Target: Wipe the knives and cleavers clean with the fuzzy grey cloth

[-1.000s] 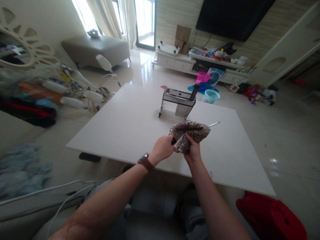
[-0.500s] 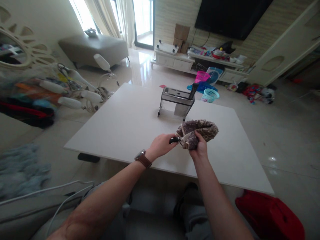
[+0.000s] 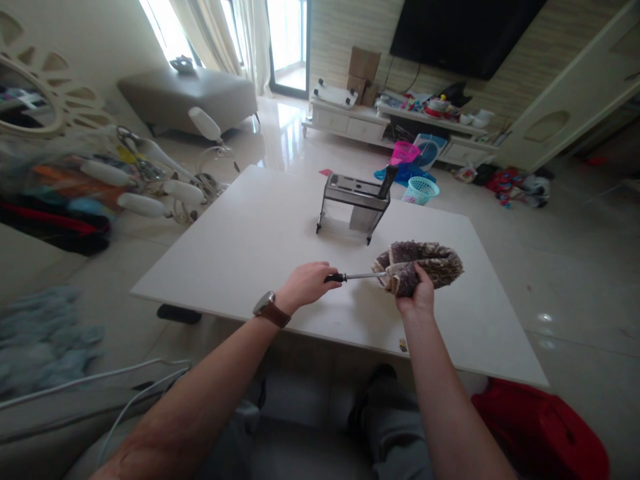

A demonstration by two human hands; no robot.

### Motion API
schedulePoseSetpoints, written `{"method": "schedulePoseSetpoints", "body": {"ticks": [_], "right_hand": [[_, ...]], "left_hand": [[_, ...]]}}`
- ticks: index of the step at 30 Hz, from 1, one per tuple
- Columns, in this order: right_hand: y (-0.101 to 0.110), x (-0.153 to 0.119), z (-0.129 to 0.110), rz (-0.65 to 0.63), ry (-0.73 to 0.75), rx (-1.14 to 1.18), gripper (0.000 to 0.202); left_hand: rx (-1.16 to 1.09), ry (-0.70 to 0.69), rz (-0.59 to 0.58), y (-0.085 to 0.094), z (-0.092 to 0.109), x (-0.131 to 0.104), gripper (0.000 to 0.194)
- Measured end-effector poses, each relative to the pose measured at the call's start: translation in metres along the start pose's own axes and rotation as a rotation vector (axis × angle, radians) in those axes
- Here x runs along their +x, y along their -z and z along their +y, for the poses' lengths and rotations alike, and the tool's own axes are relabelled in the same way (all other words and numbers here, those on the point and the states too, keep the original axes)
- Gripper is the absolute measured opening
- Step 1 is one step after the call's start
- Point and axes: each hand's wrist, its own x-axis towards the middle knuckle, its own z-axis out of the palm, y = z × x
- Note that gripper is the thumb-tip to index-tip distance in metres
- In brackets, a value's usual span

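Observation:
My left hand (image 3: 309, 283), with a watch on its wrist, is closed round the black handle of a thin metal rod (image 3: 361, 275). The rod points right, and its far end touches or enters the folds of a brown, fluffy cloth (image 3: 435, 263). My right hand (image 3: 419, 293) grips that folded cloth from below, thumb on top. Behind the hands a knife rack (image 3: 350, 203) with clear sides stands upright on the white table (image 3: 240, 247). One black-handled knife (image 3: 387, 181) sits in its right end, its wide blade showing through the side.
A small dark and yellow object (image 3: 403, 345) lies at the table's front edge. A red bag (image 3: 540, 427) is on the floor at the lower right. Beyond the table stand a light blue basket (image 3: 421, 191) and a pink basket (image 3: 405, 153).
My left hand has moved left and my right hand has moved right with the cloth. More of the metal rod now shows between them. The small object at the front edge has come into view.

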Motion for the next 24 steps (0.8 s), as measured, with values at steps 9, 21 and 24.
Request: {"method": "schedulePoseSetpoints", "body": {"ticks": [9, 21, 24], "right_hand": [[-0.021, -0.021, -0.01, -0.168, -0.009, 0.059, 0.017], [-0.04, -0.065, 0.036, -0.266, -0.015, -0.117, 0.039], [-0.044, -0.069, 0.045, -0.257, 0.024, -0.149, 0.041]], "left_hand": [[-0.338, 0.116, 0.015, -0.008, 0.019, 0.006, 0.042], [-0.638, 0.021, 0.122, -0.03, 0.036, 0.008, 0.033], [-0.495, 0.053, 0.117, -0.033, 0.038, 0.006, 0.032]]}}
